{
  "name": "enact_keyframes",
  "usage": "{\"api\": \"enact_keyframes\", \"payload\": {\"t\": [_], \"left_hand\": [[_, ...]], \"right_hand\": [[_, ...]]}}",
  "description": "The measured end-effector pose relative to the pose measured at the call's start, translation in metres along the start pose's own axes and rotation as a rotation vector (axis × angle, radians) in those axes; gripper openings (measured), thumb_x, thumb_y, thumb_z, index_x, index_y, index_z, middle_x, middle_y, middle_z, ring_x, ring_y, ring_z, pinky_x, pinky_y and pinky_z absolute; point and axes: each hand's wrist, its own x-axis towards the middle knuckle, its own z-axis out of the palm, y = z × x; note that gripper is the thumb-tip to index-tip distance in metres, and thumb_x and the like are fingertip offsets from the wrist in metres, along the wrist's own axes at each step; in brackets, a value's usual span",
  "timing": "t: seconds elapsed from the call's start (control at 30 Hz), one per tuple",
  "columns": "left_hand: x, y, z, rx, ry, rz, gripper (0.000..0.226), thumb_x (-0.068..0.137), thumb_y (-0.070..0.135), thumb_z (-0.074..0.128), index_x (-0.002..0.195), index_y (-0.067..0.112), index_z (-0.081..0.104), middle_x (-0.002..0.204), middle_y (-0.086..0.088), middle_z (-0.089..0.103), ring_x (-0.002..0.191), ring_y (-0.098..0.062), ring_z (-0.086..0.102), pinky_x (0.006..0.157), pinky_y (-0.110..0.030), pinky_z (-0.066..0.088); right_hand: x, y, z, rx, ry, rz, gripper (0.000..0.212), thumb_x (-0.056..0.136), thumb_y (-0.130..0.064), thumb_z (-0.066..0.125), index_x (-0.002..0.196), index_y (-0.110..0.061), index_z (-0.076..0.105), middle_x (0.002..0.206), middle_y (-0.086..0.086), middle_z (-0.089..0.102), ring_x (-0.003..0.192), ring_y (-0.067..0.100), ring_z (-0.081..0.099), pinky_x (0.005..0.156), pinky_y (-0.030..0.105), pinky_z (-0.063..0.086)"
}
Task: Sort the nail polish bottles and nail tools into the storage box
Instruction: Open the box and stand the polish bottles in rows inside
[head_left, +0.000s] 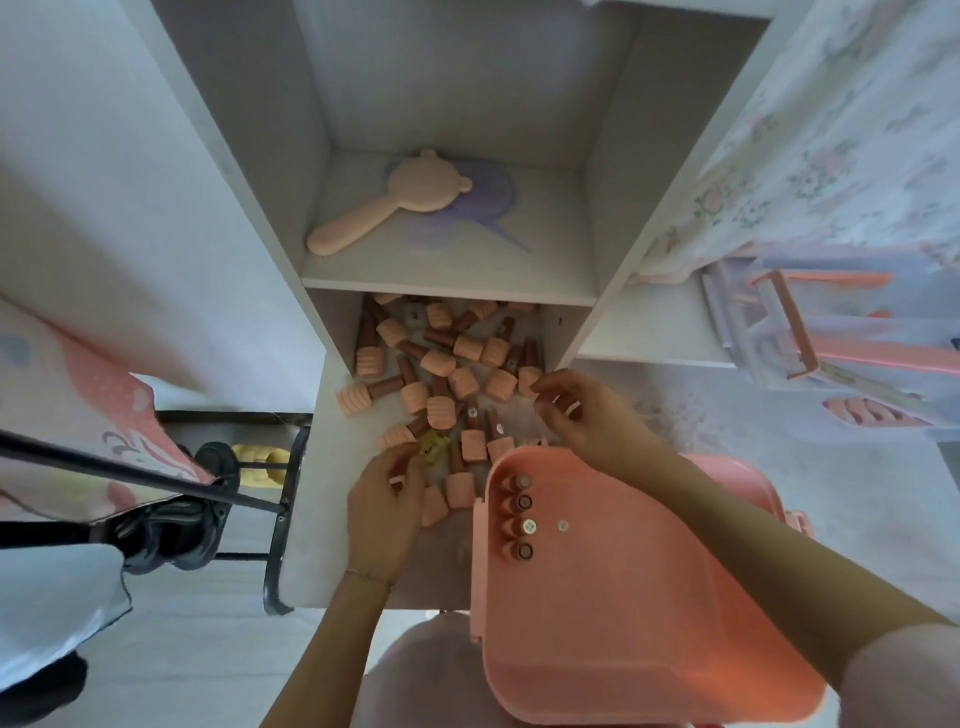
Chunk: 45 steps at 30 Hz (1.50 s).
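Several nail polish bottles (441, 364) with peach ribbed caps and brown bodies lie scattered on the white desk surface under a shelf. A pink storage box (623, 597) sits at the near right, with several bottles (517, 514) standing in a row along its left side. My left hand (384, 499) rests on the pile near a small yellow item (434, 446), fingers curled over a bottle. My right hand (576, 410) reaches over the box to the pile's right edge, fingertips pinching a peach-capped bottle (529, 382).
A peach bear-shaped hand mirror (389, 208) lies on the shelf above, on a purple item (478, 208). A clear organiser with pink handles (810, 332) stands at the right. A black metal chair frame (280, 499) and shoes (176, 525) are at the left.
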Motion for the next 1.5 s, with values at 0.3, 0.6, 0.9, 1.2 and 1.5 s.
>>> {"api": "enact_keyframes", "payload": {"t": [0.3,0.6,0.9,1.2,1.5], "left_hand": [[0.057,-0.020,0.010,0.378,-0.015,0.031,0.031,0.089,0.009,0.051,0.118,0.000,0.057,0.120,-0.025,0.052,0.105,-0.039,0.044,0.085,-0.033,0.032],[0.060,-0.030,0.009,0.310,-0.058,0.044,0.021,0.083,0.008,0.060,0.104,0.006,0.061,0.113,-0.019,0.050,0.102,-0.032,0.043,0.084,-0.028,0.035],[0.054,-0.026,0.002,0.200,-0.080,0.005,0.015,0.082,0.002,0.061,0.095,0.007,0.055,0.091,-0.010,0.060,0.085,-0.025,0.055,0.072,-0.034,0.044],[0.037,-0.025,-0.014,0.062,0.031,-0.014,0.021,0.082,0.003,0.062,0.092,0.019,0.052,0.088,0.001,0.058,0.082,-0.015,0.053,0.067,-0.020,0.036],[0.022,0.004,-0.019,-0.123,-0.122,0.001,0.032,0.088,0.011,0.058,0.117,0.024,0.054,0.104,0.009,0.056,0.089,-0.003,0.053,0.072,-0.008,0.037]], "right_hand": [[0.062,0.001,0.041,-0.334,-0.516,0.225,0.034,0.089,-0.030,0.054,0.112,-0.007,0.061,0.117,0.014,0.059,0.105,0.027,0.056,0.078,0.025,0.039],[0.072,0.011,0.055,-0.381,-0.560,0.264,0.026,0.084,-0.032,0.059,0.082,-0.007,0.057,0.079,0.006,0.058,0.078,0.021,0.055,0.060,0.024,0.038],[0.072,0.006,0.057,-0.336,-0.523,0.295,0.025,0.083,-0.023,0.058,0.098,-0.003,0.057,0.095,0.014,0.060,0.089,0.027,0.059,0.064,0.028,0.041],[0.069,0.007,0.048,-0.111,-0.545,0.156,0.014,0.083,-0.023,0.060,0.077,-0.014,0.052,0.076,-0.001,0.052,0.071,0.012,0.051,0.059,0.018,0.036],[0.033,-0.019,0.009,0.457,-0.066,0.041,0.010,0.087,-0.012,0.059,0.077,-0.014,0.059,0.077,0.004,0.061,0.076,0.019,0.059,0.071,0.028,0.047]]}}
